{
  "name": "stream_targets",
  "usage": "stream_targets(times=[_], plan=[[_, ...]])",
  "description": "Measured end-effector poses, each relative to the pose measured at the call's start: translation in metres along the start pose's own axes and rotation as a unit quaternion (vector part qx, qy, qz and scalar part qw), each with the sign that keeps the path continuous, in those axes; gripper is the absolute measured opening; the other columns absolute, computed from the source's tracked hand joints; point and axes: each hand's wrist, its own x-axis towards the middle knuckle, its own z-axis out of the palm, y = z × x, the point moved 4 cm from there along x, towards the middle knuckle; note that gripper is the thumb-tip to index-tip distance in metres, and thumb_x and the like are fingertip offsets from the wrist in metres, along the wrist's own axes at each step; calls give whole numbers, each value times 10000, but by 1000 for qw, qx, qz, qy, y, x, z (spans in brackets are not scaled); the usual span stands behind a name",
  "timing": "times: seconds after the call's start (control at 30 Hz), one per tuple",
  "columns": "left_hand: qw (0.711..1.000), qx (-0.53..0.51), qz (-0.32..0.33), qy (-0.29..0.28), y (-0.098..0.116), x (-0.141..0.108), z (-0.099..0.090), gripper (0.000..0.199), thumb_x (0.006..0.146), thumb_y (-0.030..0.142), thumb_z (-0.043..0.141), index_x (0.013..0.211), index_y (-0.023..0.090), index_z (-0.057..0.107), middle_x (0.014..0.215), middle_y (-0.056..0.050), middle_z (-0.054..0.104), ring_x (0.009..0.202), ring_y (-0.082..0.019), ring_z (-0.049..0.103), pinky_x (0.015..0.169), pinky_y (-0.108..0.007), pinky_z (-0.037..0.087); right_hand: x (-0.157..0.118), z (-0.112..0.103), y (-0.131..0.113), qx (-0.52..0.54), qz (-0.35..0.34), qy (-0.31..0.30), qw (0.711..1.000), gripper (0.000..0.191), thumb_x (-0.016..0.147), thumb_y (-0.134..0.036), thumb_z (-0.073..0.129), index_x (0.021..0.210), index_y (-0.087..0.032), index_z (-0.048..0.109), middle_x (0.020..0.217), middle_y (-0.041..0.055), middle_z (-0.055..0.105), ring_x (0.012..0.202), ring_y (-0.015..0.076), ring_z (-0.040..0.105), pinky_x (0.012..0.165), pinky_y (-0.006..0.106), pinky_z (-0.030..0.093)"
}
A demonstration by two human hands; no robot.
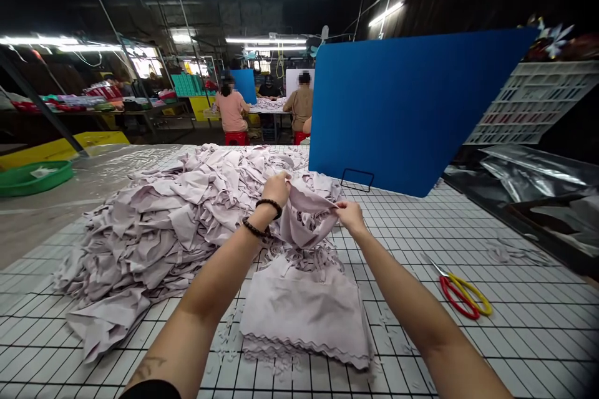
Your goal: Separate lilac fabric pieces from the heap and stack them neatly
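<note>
Between my hands a pale mauve fabric garment piece [304,224] hangs in a loose curve. My left hand [277,192], with dark beaded bracelets at the wrist, is closed on its upper left end. Fingers of my right hand [350,215] pinch its right end. Below it lies a neat stack of mauve fabric pieces [304,312] with wavy edges toward me. A big loose heap of the same fabric [154,230] spreads to the left and behind my left hand.
Scissors [463,296] with red and yellow handles lie right on the grid-lined table [402,361]. A blue board [402,112] stands behind my right hand. A green basin [35,177] is far left, a black-edged box [552,218] right. Several people sit at a table beyond.
</note>
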Motion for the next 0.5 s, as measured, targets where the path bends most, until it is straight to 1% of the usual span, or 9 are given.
stream_targets(times=[0.1,0.17,0.27,0.3,0.37,0.43,0.5], plan=[[1000,16,-17,-21,-17,1,-2,273,790,111,483,963,182,681,925,-85,686,921,-218,615,840,-283,443,-4,2,-1,40,31,-86,995,187,595,-271,663,742,-162,625,622,30,576,484,109,433,397,213,269],[999,20,-28,-31,-27,0,-2,268,781,96,482,916,179,698,924,-85,690,918,-216,620,846,-277,445,-8,3,0,62,48,-146,986,203,603,-280,674,758,-163,614,602,24,568,432,84,386,359,194,213],[998,18,-41,-38,-36,-3,-1,262,776,100,489,906,184,700,910,-71,694,909,-201,623,843,-258,449,-15,7,3,86,62,-206,973,227,623,-326,684,750,-177,570,570,-7,539,403,62,351,339,169,207],[998,17,-44,-39,-36,-4,-1,251,774,111,496,904,184,698,896,-66,695,899,-195,625,836,-251,452,-16,9,5,78,64,-210,972,248,618,-342,695,740,-179,554,549,-22,521,396,57,340,336,164,205],[998,13,-47,-42,-35,-5,-1,222,764,134,515,889,179,694,858,-58,695,869,-185,630,814,-240,460,-18,15,10,31,58,-196,978,298,569,-333,736,715,-177,528,526,-42,501,398,56,349,338,162,207],[998,9,-46,-46,-32,-5,-2,202,753,149,530,872,178,690,841,-52,692,844,-177,633,791,-232,466,-17,20,14,-21,45,-171,984,341,503,-281,768,710,-171,521,546,-41,521,432,69,406,356,165,235],[998,9,-45,-47,-31,-5,-5,206,747,154,535,883,188,685,863,-50,689,846,-176,631,782,-234,469,-17,24,17,-47,35,-162,985,388,472,-276,782,750,-169,532,608,-25,565,484,92,469,384,171,276]])
